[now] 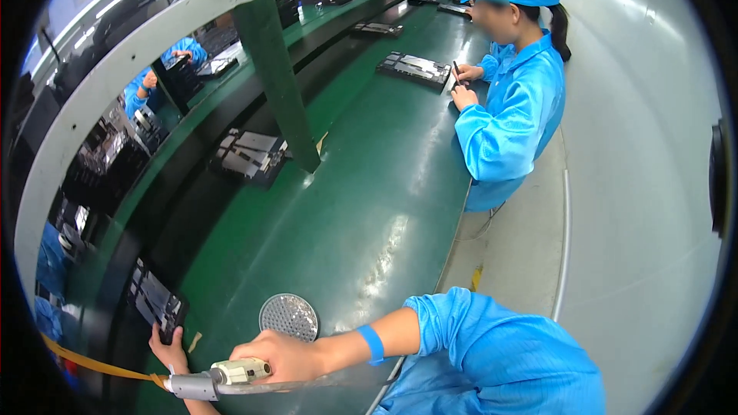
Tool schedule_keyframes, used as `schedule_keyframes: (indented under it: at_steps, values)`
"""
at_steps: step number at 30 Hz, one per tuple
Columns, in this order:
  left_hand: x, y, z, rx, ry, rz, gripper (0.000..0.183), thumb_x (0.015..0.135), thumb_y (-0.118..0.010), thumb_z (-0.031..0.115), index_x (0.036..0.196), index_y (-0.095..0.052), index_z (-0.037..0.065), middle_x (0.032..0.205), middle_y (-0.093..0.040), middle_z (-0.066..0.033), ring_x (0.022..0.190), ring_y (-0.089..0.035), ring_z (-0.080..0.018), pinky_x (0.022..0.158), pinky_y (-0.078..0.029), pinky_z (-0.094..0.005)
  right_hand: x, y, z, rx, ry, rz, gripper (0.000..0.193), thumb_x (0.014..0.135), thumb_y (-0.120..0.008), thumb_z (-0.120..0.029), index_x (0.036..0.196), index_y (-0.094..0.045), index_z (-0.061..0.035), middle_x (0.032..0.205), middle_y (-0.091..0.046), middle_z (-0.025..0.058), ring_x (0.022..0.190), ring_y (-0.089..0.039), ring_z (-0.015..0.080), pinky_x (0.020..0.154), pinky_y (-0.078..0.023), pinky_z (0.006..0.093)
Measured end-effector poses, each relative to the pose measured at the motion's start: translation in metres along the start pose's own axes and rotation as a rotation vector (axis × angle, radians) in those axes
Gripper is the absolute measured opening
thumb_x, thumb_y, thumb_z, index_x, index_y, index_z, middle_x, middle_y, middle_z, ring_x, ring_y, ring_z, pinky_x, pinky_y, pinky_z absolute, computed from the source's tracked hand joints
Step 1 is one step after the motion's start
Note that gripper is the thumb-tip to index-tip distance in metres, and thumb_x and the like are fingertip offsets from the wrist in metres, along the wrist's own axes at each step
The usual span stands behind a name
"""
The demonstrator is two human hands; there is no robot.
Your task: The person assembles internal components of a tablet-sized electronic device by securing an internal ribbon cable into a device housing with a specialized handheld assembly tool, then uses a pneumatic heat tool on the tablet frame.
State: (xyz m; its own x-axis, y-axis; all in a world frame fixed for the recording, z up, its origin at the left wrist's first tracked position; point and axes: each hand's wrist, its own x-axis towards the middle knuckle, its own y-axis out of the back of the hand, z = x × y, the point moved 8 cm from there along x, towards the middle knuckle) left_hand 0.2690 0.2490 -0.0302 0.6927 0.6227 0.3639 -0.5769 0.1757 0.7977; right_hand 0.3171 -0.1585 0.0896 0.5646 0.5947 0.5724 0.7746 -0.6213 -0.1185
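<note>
Glossy green bench top (361,207), shiny metal screw dish (288,317), smooth blue cloth sleeve (461,330)

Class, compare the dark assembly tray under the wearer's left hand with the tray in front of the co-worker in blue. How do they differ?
The near tray sits at the conveyor's left edge, touched by the left hand; the far tray lies on the green belt, just beyond the co-worker's hands. The near one looks tilted, the far one flat. Both are dark with pale parts. The right hand grips a tool.
</note>
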Motion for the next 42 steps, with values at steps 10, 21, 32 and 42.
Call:
schedule_keyframes:
  at_steps: [10, 21, 32, 42]
  values:
    - [-0.035, 0.002, -0.051, -1.154, 0.51, 0.105, 0.047, 0.104, -0.058, 0.023, 0.146, -0.051, 0.004, 0.146, -0.053, -0.0124, 0.129, -0.054, -0.0245, 0.107, -0.044, -0.0407, -0.007, 0.001, -0.009, -0.03, 0.053, 0.024, 0.017, 0.075, -0.067, 0.001, 0.09, -0.061, 0.001, 0.062, -0.06, 0.0151, 0.052, -0.06, 0.0262, 0.052, -0.046, 0.0351]
    - [-0.244, 0.081, 0.09, -0.805, 0.532, 0.115, 0.038, 0.103, -0.064, 0.02, 0.131, -0.061, -0.006, 0.127, -0.063, -0.0129, 0.111, -0.062, -0.0195, 0.093, -0.051, -0.03, -0.003, 0.001, -0.009, -0.149, -0.012, -0.06, 0.033, 0.073, -0.076, -0.005, 0.105, -0.067, -0.0026, 0.089, -0.069, 0.0141, 0.073, -0.069, 0.0286, 0.065, -0.053, 0.0323]
    - [-0.232, 0.087, 0.191, 0.02, -0.262, -0.017, 0.042, 0.078, -0.084, 0.017, 0.115, -0.07, 0.003, 0.14, -0.056, -0.0159, 0.137, -0.044, -0.0429, 0.11, -0.038, -0.0544, -0.014, 0.003, 0.008, -0.061, -0.304, 0.045, 0.037, 0.078, -0.073, 0.009, 0.113, -0.064, -0.0014, 0.094, -0.064, 0.005, 0.075, -0.06, 0.0097, 0.067, -0.049, 0.0252]
    - [-0.196, 0.064, 0.218, -0.257, -0.408, 0.079, 0.013, 0.078, -0.076, 0.004, 0.09, -0.072, 0.0, 0.095, -0.068, -0.0063, 0.092, -0.06, -0.0253, 0.08, -0.053, -0.0366, -0.009, 0.01, -0.003, 0.095, -0.287, 0.065, 0.041, 0.079, -0.065, 0.01, 0.119, -0.059, 0.0035, 0.076, -0.061, 0.006, 0.061, -0.055, 0.0101, 0.057, -0.045, 0.0244]
